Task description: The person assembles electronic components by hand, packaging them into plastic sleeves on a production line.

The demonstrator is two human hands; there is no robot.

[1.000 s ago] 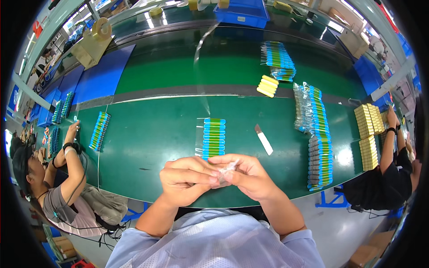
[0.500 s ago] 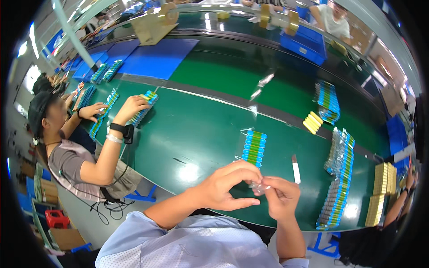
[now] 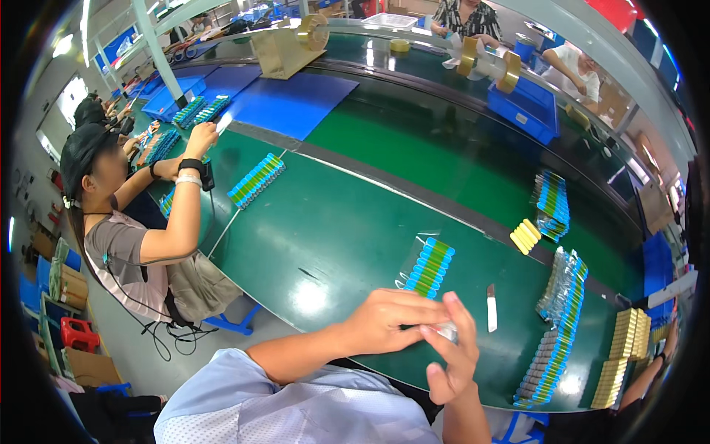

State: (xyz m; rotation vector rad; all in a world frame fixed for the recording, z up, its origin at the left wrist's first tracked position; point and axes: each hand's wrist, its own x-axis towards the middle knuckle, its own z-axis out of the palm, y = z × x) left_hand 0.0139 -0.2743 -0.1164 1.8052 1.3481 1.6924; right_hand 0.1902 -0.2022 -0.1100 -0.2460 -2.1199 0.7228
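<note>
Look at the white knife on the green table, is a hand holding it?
No, the white knife lies alone on the green table, apart from the right hand and left hand.

Long green workbench (image 3: 333, 222) here. On it: a packed row of blue-green tubes (image 3: 430, 266) near the middle, a small white blade-like tool (image 3: 492, 308) just right of it, long bagged rows (image 3: 556, 325) further right, yellow sticks (image 3: 525, 237) beyond (plus yellow stacks (image 3: 621, 355) at the right edge).
</note>
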